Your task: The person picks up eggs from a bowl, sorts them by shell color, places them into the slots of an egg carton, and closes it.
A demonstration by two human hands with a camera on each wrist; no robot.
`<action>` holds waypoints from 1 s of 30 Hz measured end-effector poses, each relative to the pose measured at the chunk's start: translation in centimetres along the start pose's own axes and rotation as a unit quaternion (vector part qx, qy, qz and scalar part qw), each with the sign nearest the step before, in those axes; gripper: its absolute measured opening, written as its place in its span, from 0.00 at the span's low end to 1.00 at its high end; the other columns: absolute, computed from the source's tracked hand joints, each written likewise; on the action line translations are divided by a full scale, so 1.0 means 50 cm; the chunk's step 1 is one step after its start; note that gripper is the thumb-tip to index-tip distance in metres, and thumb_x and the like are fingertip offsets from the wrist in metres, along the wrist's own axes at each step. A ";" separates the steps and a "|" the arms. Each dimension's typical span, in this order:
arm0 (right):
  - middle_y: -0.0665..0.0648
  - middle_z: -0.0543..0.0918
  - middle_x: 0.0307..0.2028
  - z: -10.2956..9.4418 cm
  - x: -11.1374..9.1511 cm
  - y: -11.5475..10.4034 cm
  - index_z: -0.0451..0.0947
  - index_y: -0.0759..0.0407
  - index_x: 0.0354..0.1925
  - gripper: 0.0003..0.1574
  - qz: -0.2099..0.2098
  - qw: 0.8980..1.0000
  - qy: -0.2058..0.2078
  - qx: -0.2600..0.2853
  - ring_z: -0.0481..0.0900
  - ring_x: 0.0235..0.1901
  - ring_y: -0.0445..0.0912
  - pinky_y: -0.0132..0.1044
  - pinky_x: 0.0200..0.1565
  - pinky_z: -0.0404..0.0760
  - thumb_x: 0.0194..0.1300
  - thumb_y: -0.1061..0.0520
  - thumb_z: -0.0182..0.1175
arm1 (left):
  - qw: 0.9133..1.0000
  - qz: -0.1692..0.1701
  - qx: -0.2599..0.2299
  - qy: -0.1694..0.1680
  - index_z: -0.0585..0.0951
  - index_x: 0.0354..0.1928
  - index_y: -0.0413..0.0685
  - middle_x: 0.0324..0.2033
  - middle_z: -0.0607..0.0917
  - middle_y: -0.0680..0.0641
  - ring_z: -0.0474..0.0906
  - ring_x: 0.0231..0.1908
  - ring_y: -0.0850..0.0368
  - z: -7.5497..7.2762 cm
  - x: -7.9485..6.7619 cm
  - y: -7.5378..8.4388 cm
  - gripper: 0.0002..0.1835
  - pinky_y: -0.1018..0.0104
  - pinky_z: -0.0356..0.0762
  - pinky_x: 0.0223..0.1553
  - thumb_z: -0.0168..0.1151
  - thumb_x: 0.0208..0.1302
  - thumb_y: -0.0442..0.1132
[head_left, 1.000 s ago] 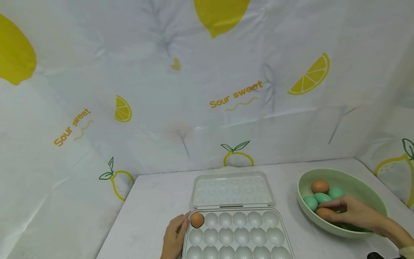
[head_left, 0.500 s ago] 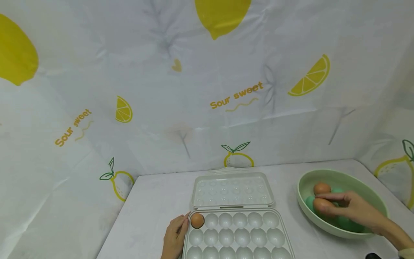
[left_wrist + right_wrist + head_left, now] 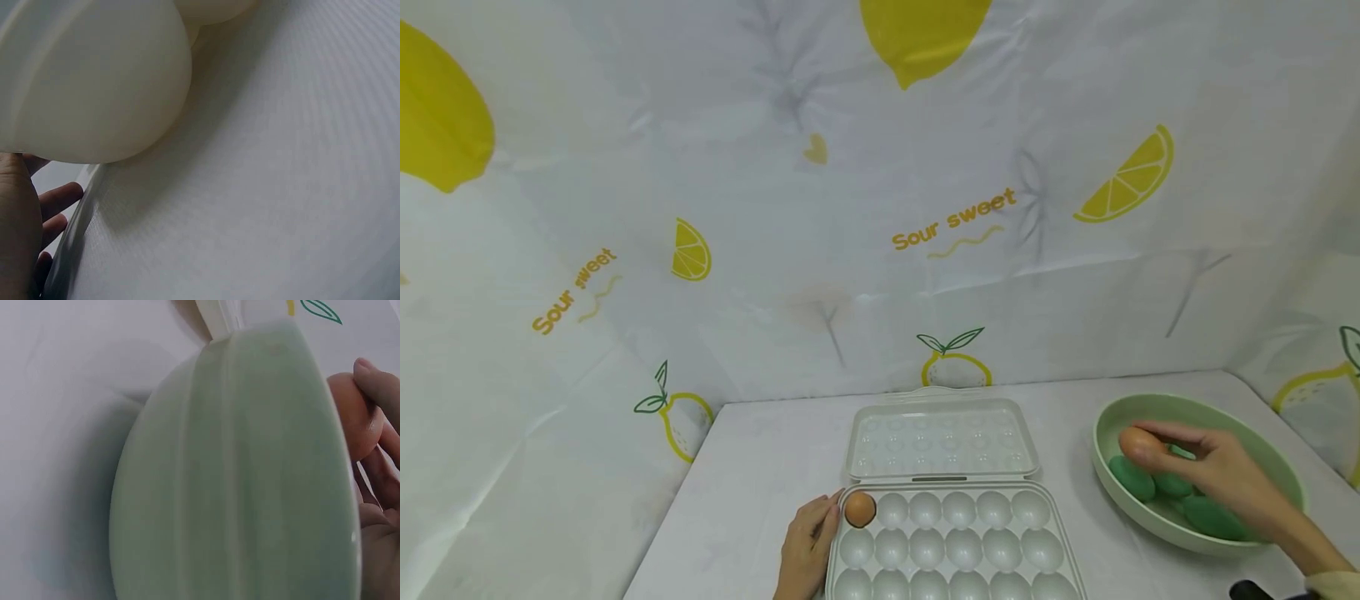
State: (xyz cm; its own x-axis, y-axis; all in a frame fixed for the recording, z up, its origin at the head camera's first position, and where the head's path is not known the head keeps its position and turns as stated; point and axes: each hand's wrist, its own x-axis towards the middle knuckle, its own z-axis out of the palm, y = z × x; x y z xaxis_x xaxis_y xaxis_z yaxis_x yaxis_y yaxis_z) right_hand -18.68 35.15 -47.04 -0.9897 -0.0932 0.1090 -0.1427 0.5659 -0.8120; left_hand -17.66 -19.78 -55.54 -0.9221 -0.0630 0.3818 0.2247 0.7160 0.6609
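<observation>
My right hand (image 3: pixel 1217 471) pinches a brown egg (image 3: pixel 1138 446) between thumb and fingertips, over the pale green bowl (image 3: pixel 1277 450). Several green eggs (image 3: pixel 1131 479) lie in that bowl below the hand. In the right wrist view, the held egg (image 3: pixel 353 415) shows beyond the bowl's rim. My left hand (image 3: pixel 808 542) rests against the left edge of the white egg tray (image 3: pixel 1067 550), its fingers (image 3: pixel 61 199) fairly straight beside it in the left wrist view. Another brown egg (image 3: pixel 860 508) sits in the tray's far-left cup.
The tray's clear lid (image 3: pixel 943 437) lies folded back behind it, on the white table (image 3: pixel 737 467). A lemon-print sheet (image 3: pixel 850 275) hangs at the back and sides. Some dark object (image 3: pixel 1247 590) shows at the bottom right, under my right forearm.
My right hand has lifted the brown egg from among the others, up and slightly left. The other brown egg in the bowl is now hidden. My left hand stays at the tray.
</observation>
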 end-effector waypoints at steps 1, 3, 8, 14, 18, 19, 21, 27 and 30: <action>0.19 0.76 0.52 0.001 0.001 -0.002 0.73 0.58 0.70 0.33 0.006 1.000 0.004 -0.003 0.66 0.50 0.10 0.14 0.41 0.71 0.71 0.53 0.66 | 1.000 0.001 -0.001 -0.001 0.88 0.55 0.57 0.50 0.90 0.53 0.83 0.57 0.46 0.000 0.000 0.000 0.14 0.40 0.80 0.60 0.57 0.75 0.44; 0.17 0.73 0.52 0.004 0.002 -0.007 0.72 0.57 0.71 0.35 0.013 1.000 0.010 -0.010 0.64 0.50 0.09 0.15 0.41 0.70 0.70 0.51 0.67 | 1.000 0.002 -0.003 -0.001 0.87 0.55 0.57 0.50 0.91 0.54 0.83 0.57 0.46 0.000 0.001 0.000 0.14 0.39 0.80 0.60 0.57 0.75 0.44; 0.15 0.68 0.50 0.019 0.005 -0.019 0.73 0.60 0.69 0.36 -0.008 0.999 0.030 -0.035 0.63 0.48 0.11 0.17 0.40 0.71 0.68 0.51 0.69 | 1.000 0.000 -0.003 -0.001 0.88 0.55 0.57 0.50 0.91 0.54 0.83 0.57 0.45 0.000 0.001 0.000 0.14 0.39 0.80 0.60 0.57 0.76 0.45; 0.18 0.75 0.47 0.034 0.008 -0.022 0.75 0.64 0.67 0.30 -0.035 0.999 0.033 -0.006 0.75 0.45 0.19 0.21 0.39 0.78 0.70 0.58 0.66 | 1.000 -0.001 0.002 0.003 0.88 0.54 0.57 0.50 0.91 0.52 0.84 0.56 0.45 0.001 0.000 0.001 0.14 0.39 0.81 0.60 0.58 0.75 0.44; 0.21 0.80 0.49 0.038 0.008 -0.024 0.73 0.66 0.68 0.30 -0.048 0.998 0.024 0.021 0.78 0.46 0.21 0.19 0.41 0.80 0.71 0.60 0.64 | 1.000 0.004 0.003 0.008 0.88 0.54 0.56 0.50 0.91 0.52 0.84 0.56 0.45 0.002 0.001 -0.002 0.14 0.40 0.81 0.59 0.58 0.74 0.43; 0.22 0.79 0.50 0.038 0.008 -0.025 0.72 0.67 0.68 0.30 -0.052 0.998 0.024 0.025 0.78 0.47 0.20 0.18 0.41 0.79 0.71 0.61 0.64 | 1.000 0.006 0.005 0.009 0.88 0.54 0.56 0.50 0.91 0.51 0.84 0.56 0.46 0.003 0.001 -0.003 0.14 0.40 0.81 0.59 0.58 0.74 0.43; 0.22 0.79 0.51 0.041 0.008 -0.027 0.71 0.70 0.68 0.31 -0.066 0.997 0.025 0.035 0.77 0.49 0.19 0.16 0.43 0.79 0.70 0.63 0.64 | 1.000 0.009 0.004 0.012 0.88 0.54 0.56 0.50 0.91 0.51 0.84 0.56 0.46 0.004 0.001 -0.004 0.13 0.41 0.81 0.59 0.59 0.74 0.43; 0.23 0.80 0.52 0.043 0.006 -0.035 0.70 0.66 0.70 0.33 -0.052 0.997 0.032 0.054 0.79 0.49 0.21 0.19 0.43 0.81 0.71 0.62 0.64 | 1.000 0.004 0.004 0.007 0.88 0.54 0.55 0.49 0.91 0.52 0.84 0.56 0.45 0.003 0.001 -0.004 0.14 0.40 0.81 0.59 0.58 0.74 0.43; 0.20 0.77 0.52 0.042 0.005 -0.039 0.68 0.59 0.73 0.36 -0.022 0.997 0.040 0.059 0.79 0.47 0.21 0.20 0.42 0.81 0.71 0.58 0.65 | 1.000 0.000 0.002 0.002 0.88 0.54 0.55 0.49 0.91 0.52 0.84 0.56 0.45 0.002 0.001 -0.002 0.14 0.39 0.81 0.60 0.58 0.75 0.44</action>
State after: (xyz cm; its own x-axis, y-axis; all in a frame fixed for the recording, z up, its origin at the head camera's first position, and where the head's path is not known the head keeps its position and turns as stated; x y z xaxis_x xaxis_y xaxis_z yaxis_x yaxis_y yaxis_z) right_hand -18.60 32.28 -46.64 -0.9809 -0.0475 0.1886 -0.1890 0.4615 -0.8668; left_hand -17.79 -19.78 -55.66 -0.9205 -0.0664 0.3851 0.2233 0.7194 0.6577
